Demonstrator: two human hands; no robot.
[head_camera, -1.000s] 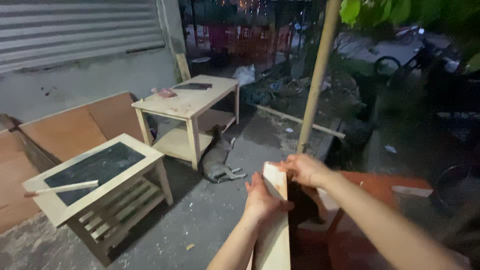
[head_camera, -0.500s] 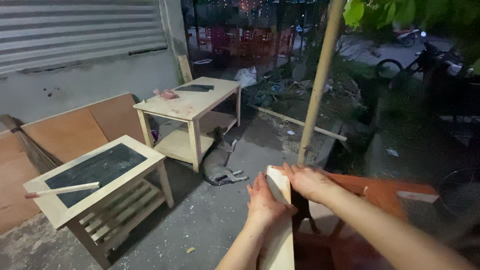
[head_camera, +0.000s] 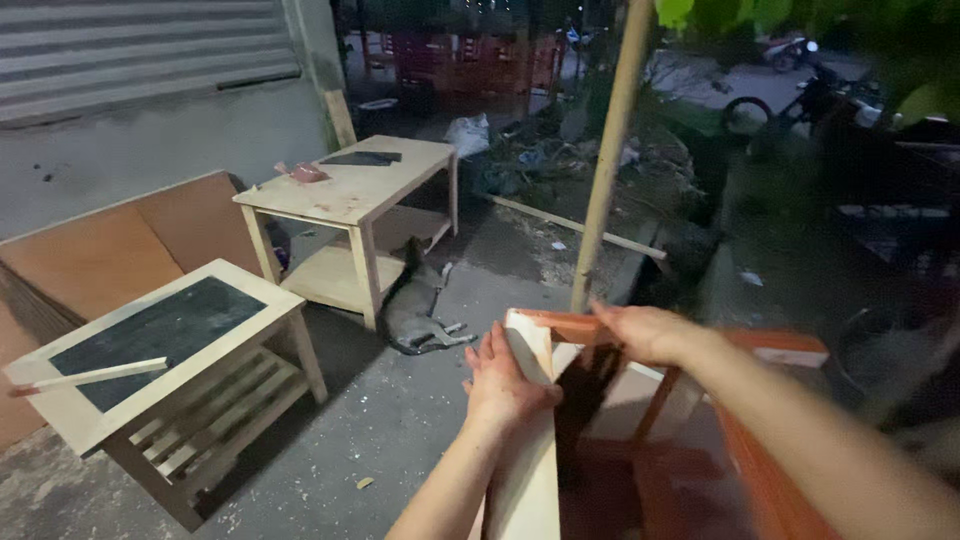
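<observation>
the left hand (head_camera: 503, 385) lies flat, fingers stretched, against the pale upright wooden board (head_camera: 527, 440) at 6 o'clock. the right hand (head_camera: 640, 332), half curled, grips the top edge of the orange wooden frame (head_camera: 760, 470) touching this board. at 9 o'clock stands a dark-topped wooden table (head_camera: 150, 345). at 11 o'clock a grey animal (head_camera: 415, 305) lies beside a plain wooden table (head_camera: 345, 190).

Dusty concrete floor (head_camera: 420, 420) carries two wooden tables, left and upper middle; a grey cat (head_camera: 415, 305) sprawls between.
</observation>
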